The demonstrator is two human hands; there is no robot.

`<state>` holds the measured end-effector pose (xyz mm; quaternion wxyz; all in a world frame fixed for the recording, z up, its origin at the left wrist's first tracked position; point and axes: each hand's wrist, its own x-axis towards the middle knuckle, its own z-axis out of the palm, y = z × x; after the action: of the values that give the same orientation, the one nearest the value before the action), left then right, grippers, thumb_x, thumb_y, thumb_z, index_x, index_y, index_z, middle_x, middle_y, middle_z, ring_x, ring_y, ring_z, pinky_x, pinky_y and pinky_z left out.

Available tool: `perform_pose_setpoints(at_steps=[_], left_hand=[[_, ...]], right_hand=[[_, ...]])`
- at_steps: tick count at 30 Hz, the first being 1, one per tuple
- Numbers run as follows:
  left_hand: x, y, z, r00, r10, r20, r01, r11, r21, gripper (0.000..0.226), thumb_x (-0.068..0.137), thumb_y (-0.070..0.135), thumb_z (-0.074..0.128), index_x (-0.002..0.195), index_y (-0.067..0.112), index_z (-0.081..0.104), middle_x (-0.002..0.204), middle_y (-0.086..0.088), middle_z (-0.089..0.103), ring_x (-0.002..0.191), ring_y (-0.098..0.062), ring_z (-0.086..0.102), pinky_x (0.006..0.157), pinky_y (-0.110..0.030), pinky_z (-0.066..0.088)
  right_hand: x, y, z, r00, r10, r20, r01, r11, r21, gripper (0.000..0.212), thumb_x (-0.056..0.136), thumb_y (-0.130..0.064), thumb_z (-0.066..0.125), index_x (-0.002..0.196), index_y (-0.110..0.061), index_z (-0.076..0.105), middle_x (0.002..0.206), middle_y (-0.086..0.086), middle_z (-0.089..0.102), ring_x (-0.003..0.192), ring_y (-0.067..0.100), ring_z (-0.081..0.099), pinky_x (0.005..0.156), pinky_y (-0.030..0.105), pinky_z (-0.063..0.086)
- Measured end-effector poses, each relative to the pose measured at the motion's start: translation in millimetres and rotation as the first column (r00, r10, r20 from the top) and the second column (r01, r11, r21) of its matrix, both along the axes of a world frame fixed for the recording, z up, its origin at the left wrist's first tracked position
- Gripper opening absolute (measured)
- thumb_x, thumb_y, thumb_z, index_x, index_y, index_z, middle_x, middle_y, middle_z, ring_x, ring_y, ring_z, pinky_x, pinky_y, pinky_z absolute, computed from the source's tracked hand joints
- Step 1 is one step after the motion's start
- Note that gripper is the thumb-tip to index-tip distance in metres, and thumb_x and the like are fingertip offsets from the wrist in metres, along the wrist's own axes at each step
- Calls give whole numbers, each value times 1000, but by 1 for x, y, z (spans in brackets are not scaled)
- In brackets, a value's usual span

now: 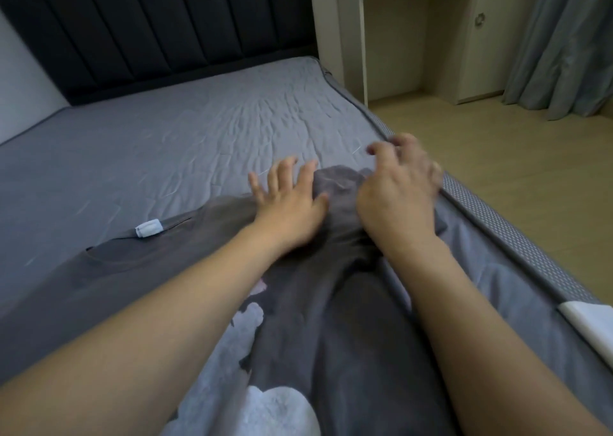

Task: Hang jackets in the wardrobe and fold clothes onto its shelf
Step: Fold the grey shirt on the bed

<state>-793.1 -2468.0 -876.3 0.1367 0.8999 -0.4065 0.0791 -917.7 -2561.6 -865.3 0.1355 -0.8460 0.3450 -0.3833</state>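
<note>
Left hand (pixel 288 208) was laid flat, fingers spread, on dark grey garment (pixel 331 319); right hand (pixel 396 192) alongside, blurred, grasp undetermined; bed (pixel 166 143) beneath.

A dark grey T-shirt (pixel 331 303) with a pale print is lying spread on the grey bed sheet (pixel 182 130); the left hand (pixel 288 203) is resting on it with fingers splayed; the right hand (pixel 398 187), blurred, is hovering over its far edge, fingers loosely bent; a white tag (pixel 149 228) is showing at the collar.
</note>
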Motion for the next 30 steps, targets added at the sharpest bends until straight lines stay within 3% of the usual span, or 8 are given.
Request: perform_pose_setpoints(at_steps=[1,3,5,7,14,20,25,30], left_hand=[[-4,20,-14,1000,23,12,-24,998,55,61,96,53,29,151,33,11,160,-2,1,147,-22,-5,109,-60,-18],[-12,67,-39,991,130,-18,-126,980,154,66,92,61,12,152,35,4,162,4,-3,148,-19,-8,110,-60,-15],[-11,97,-53,971,213,-108,-183,956,231,71,86,64,2,152,39,-3,162,10,-6,148,-14,-9,113,-59,-10],[-6,103,-57,969,194,-153,-148,952,269,68,88,61,1,152,39,-6,162,12,-10,148,-13,-12,114,-57,-10],[-1,96,-49,968,133,-213,-54,939,339,61,100,49,19,153,36,-7,161,6,-18,147,-18,-20,112,-57,-18],[-44,149,-47,942,146,-302,-61,960,272,60,98,52,14,154,37,-2,162,7,-14,147,-14,-18,117,-43,-16],[-90,207,-43,957,172,-235,-125,971,204,58,99,52,7,154,35,0,163,7,-7,149,-14,-9,119,-41,-12],[-116,268,-35,963,230,-137,-194,953,234,65,93,60,2,154,35,2,163,8,-6,149,-16,-9,116,-46,-16]], right_hand=[[8,10,0,995,80,-57,-82,996,-37,44,83,-23,43,126,-19,53,139,7,43,125,31,43,104,41,20],[23,32,-14,950,251,-184,-242,968,72,41,94,-32,38,131,-17,48,142,6,43,129,29,41,108,45,18],[32,47,-45,841,374,-390,-322,927,193,53,100,-43,26,145,-18,34,156,7,25,144,25,21,115,49,4],[36,48,-69,772,385,-506,-331,923,197,60,100,-48,18,153,-21,18,162,4,8,148,21,4,116,49,-7],[42,48,-76,815,239,-528,-239,969,70,59,98,-49,19,151,-24,23,160,3,18,147,20,13,116,48,2],[9,72,-63,845,131,-519,-188,980,-60,53,101,-42,20,145,-17,36,152,7,35,141,26,27,116,50,12],[-40,96,-55,805,155,-573,-136,988,75,60,99,-50,18,150,-19,23,158,7,20,145,28,14,117,52,7],[-89,129,-43,738,337,-584,-174,932,318,70,92,-66,17,153,-33,3,162,-1,-7,148,27,0,116,54,-1]])
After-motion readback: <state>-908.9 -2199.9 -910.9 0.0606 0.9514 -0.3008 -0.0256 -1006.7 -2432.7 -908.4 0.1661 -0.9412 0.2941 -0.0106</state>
